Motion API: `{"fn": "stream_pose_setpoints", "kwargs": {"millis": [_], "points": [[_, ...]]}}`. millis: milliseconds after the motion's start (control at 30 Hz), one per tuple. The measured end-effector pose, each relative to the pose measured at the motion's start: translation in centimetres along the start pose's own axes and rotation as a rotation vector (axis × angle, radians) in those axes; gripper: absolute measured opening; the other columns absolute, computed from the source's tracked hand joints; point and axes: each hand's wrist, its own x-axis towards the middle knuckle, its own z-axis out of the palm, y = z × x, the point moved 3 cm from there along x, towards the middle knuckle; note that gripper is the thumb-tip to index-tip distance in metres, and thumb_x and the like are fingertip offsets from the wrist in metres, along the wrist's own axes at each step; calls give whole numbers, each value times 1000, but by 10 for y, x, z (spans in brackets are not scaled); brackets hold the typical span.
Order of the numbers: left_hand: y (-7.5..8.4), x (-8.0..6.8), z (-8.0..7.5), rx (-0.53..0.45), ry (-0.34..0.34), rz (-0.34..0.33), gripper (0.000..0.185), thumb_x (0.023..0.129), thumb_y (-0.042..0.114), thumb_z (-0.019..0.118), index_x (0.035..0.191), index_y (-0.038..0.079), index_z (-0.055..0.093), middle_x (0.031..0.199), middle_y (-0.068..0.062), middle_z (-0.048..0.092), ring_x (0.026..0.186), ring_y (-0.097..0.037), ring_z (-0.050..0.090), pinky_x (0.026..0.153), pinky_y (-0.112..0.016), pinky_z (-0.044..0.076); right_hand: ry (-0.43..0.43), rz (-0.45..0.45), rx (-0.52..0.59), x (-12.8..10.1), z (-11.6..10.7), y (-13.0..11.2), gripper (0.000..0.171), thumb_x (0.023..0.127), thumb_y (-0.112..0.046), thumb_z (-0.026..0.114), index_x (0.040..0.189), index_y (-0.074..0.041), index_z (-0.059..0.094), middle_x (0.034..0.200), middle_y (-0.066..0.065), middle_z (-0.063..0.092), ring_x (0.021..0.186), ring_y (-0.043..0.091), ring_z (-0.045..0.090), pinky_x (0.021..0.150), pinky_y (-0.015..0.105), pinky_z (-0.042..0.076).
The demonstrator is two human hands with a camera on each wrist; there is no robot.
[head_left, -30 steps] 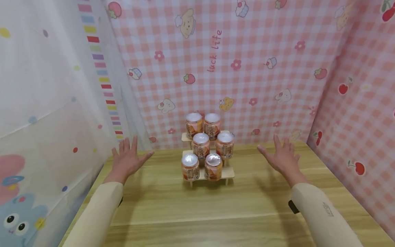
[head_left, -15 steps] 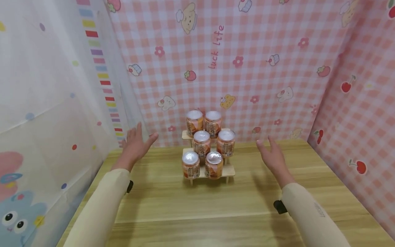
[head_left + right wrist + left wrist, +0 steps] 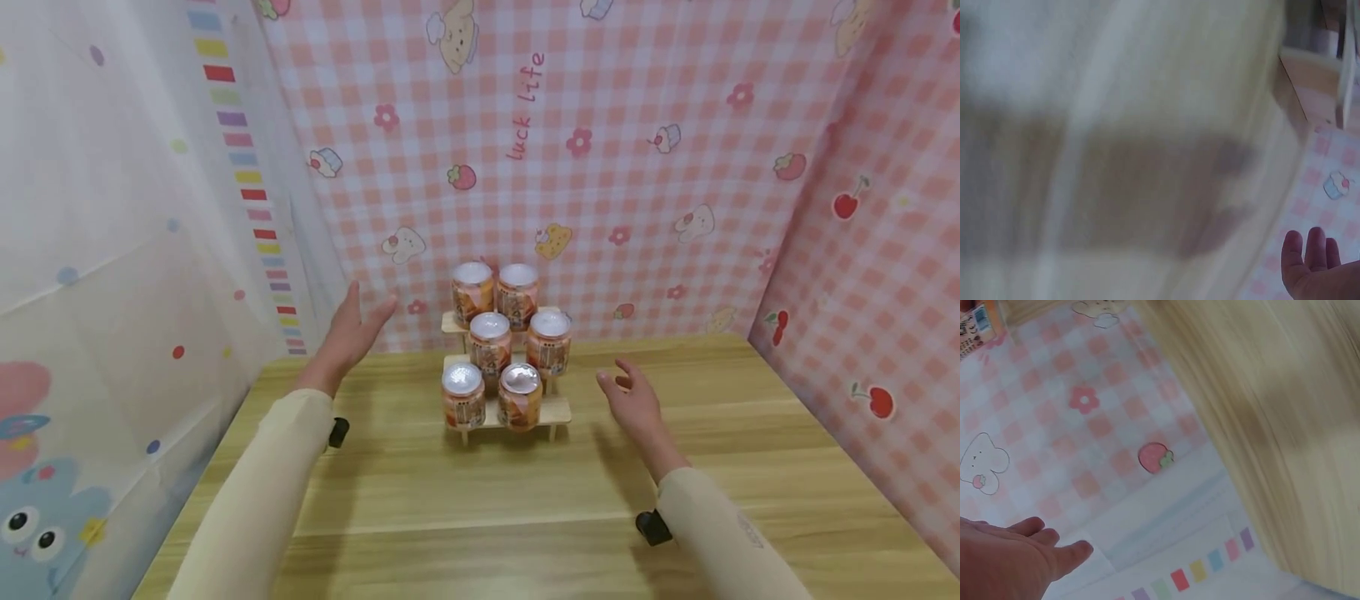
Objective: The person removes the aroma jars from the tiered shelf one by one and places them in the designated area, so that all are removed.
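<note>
A wooden table (image 3: 525, 492) has a small wooden step rack (image 3: 558, 410) at its far middle, with six cans (image 3: 491, 348) on it. The left hand (image 3: 351, 332) is flat and empty, left of the cans. The right hand (image 3: 633, 402) is loose and empty, near their right side.

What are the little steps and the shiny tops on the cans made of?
The stepped rack looks like pale bare wood: light tan, matte, thin flat boards on slim legs. The can tops look like metal or foil: silvery, catching bright glare. The can sides carry printed orange labels, paper or plastic, which I can't tell.
</note>
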Motion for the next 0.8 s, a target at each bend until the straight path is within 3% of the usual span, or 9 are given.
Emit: {"fn": "stream_pose_setpoints", "kwargs": {"millis": [167, 433, 600, 800], "points": [[6, 4, 4, -91, -18, -13, 104, 69, 80, 41, 143, 30, -12, 151, -4, -5, 136, -26, -2, 105, -53, 7, -40, 37, 97, -7, 16, 10, 69, 88, -48, 51, 141, -10, 28, 134, 23, 36, 117, 36, 41, 89, 47, 41], [21, 3, 12, -185, -34, -16, 103, 69, 76, 48, 146, 26, 4, 149, -9, 12, 134, -29, 13, 103, -52, 18, -67, 47, 288, -13, 43, 23, 53, 90, -23, 58, 135, -7, 36, 117, 20, 49, 100, 35, 52, 80, 44, 47], [23, 7, 19, -194, -27, 5, 102, 70, 74, 51, 147, 21, 10, 148, -11, 17, 134, -28, 15, 103, -50, 20, -45, 39, 290, -12, 56, 24, 47, 89, -16, 59, 130, -1, 42, 110, 23, 54, 90, 33, 57, 71, 40, 51], [19, 9, 29, -183, -20, -16, 101, 69, 74, 52, 146, 22, 13, 147, -9, 21, 133, -27, 18, 103, -48, 23, -19, 47, 233, -15, 66, 30, 41, 87, -14, 62, 123, 1, 49, 106, 23, 56, 84, 24, 58, 68, 34, 50]]}}
